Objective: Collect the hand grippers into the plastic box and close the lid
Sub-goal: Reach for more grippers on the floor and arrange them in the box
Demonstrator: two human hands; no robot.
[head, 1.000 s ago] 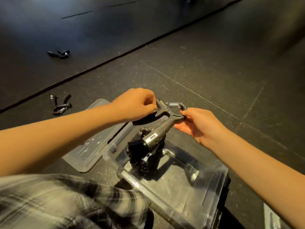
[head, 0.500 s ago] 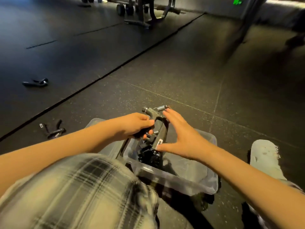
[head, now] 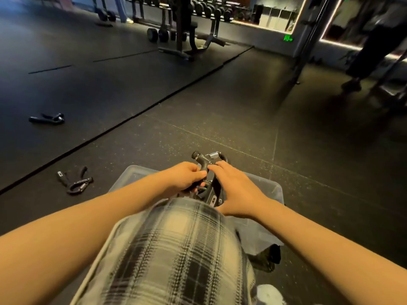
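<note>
A clear plastic box (head: 272,190) sits on the dark gym floor in front of me, partly hidden by my plaid shirt. My left hand (head: 184,178) grips one handle of a black hand gripper (head: 206,160) with a metal spring that sticks up above the box. My right hand (head: 236,188) lies with straight fingers against its other handle and against other grippers inside the box. Two more hand grippers lie on the floor to the left: one near (head: 74,181), one farther off (head: 47,118). The lid is hidden.
A raised mat edge (head: 132,116) runs diagonally across the floor. Benches and dumbbell racks (head: 182,29) stand at the back. A person's legs (head: 374,51) are at the far right.
The camera has tilted up, showing more of the gym. Both hands have stayed on the gripper above the box; my shirt now covers the box's near side.
</note>
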